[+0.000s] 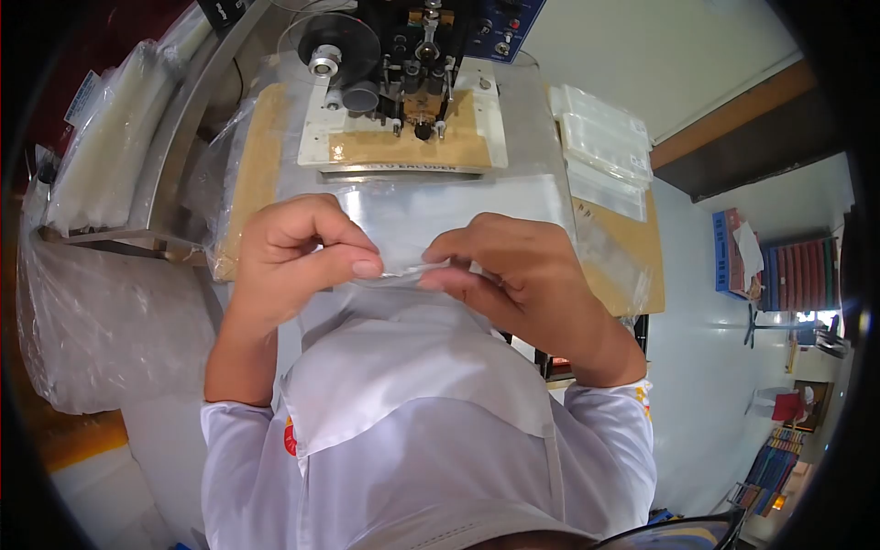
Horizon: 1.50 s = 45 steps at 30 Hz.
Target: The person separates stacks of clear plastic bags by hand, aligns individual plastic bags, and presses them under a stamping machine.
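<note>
Clear plastic bags or sheets (pixel 440 206) lie in front of the machine, their near edge bunched into a thin fold. My left hand (pixel 298 257) pinches this fold between thumb and forefinger. My right hand (pixel 518 270) has its thumb and fingers on either side of the fold's right end, with a small gap showing between the tips. Just beyond both hands stands a black coding machine (pixel 422 82) on a white base (pixel 316 137), lettered "ENCODER" along its front and partly covered with brown tape. How many layers of plastic I hold cannot be made out.
Stacked clear plastic packs (pixel 605 137) rest at the right on a brown board (pixel 646 266). A metal shelf (pixel 174 202) at the left carries a large bundle of plastic bags (pixel 110 156). Below it hangs a big plastic sack (pixel 119 321). Binders (pixel 797 275) and a distant person (pixel 788 405) appear far right.
</note>
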Each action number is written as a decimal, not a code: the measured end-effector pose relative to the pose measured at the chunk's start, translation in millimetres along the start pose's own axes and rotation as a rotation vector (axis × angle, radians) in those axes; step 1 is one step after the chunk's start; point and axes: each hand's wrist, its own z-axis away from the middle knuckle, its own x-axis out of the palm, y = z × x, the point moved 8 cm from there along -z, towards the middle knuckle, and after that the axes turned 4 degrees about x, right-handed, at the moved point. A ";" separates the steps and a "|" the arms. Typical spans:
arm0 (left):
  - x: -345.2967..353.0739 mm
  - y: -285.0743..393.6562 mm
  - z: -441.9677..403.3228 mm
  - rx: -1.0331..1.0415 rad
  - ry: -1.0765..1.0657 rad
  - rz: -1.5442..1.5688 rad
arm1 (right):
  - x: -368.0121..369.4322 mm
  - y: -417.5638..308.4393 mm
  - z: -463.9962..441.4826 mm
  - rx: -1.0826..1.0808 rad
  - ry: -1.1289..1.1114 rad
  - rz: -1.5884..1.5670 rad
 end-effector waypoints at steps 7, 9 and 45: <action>18.7 -3.1 -3.9 0.193 -0.038 -0.278 | 3.7 33.4 5.4 0.177 -0.044 -0.246; 20.9 -6.2 -8.7 0.117 0.012 -0.232 | 6.4 39.5 8.1 0.151 -0.021 -0.289; 19.1 -93.0 -22.4 -0.334 0.247 0.368 | 42.0 54.3 18.1 -0.159 0.039 0.705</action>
